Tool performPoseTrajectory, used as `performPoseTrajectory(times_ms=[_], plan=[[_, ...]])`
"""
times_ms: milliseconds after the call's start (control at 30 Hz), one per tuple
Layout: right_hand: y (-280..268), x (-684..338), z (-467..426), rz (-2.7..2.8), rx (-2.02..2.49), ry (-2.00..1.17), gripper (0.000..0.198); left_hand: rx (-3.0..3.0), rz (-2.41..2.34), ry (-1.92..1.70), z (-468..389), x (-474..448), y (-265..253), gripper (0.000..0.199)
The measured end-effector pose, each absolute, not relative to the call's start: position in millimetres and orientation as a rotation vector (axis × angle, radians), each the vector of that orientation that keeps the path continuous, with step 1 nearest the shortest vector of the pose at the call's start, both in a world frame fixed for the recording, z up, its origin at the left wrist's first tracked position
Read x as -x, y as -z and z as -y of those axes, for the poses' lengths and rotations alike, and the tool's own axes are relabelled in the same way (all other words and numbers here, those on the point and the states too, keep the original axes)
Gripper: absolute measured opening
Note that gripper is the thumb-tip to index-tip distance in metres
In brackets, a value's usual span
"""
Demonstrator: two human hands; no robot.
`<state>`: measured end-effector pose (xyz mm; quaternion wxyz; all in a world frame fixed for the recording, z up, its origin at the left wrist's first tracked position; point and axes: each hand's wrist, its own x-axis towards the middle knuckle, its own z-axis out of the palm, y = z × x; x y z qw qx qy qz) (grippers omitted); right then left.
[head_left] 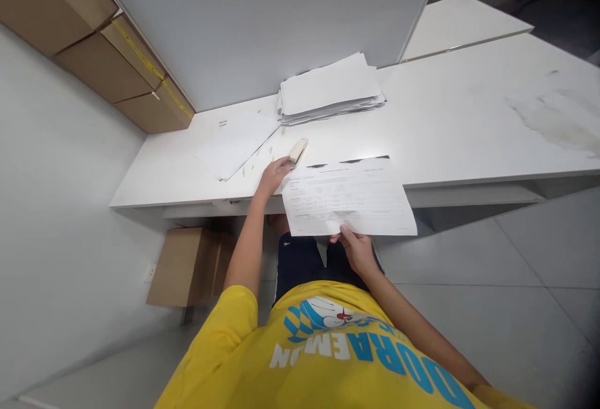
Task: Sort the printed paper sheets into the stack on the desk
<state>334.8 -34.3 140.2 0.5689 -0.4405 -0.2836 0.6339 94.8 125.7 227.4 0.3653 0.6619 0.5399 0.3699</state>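
Between the thumb and fingers of my right hand [357, 251] is the near edge of a printed sheet [344, 196]. The sheet spans the front edge of the desk and overhangs it; dark marks run along its far edge. My left hand [274, 176] is closed around the near end of a small cream stapler [299, 150], just beyond the sheet's upper left corner. The stapler is on or just above the desk; I cannot tell which. Part of it is hidden by my fingers.
A thick stack of paper [330, 91] lies against the grey partition [262, 21]. Left of it is a loose white sheet [234, 146] on the white desk [445, 121]. Cardboard boxes [154, 109] stand at the back left; another box [180, 265] is under the desk.
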Motion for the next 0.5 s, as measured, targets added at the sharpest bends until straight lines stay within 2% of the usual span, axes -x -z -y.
performPoseTrajectory(times_ms=[233, 367, 500], plan=[[-148, -336, 25, 0.746, 1.085, -1.445, 0.051, -1.996, -1.700, -0.899, -120, -108, -229, 0.020], [-163, -343, 26, 0.921, 1.136, -1.392, 0.051, -1.989, -1.723, -0.865, -122, -106, -229, 0.022], [-172, -349, 26, 1.125, 1.188, -1.380, 0.050, -1.985, -1.722, -0.852, -123, -105, -230, 0.032]])
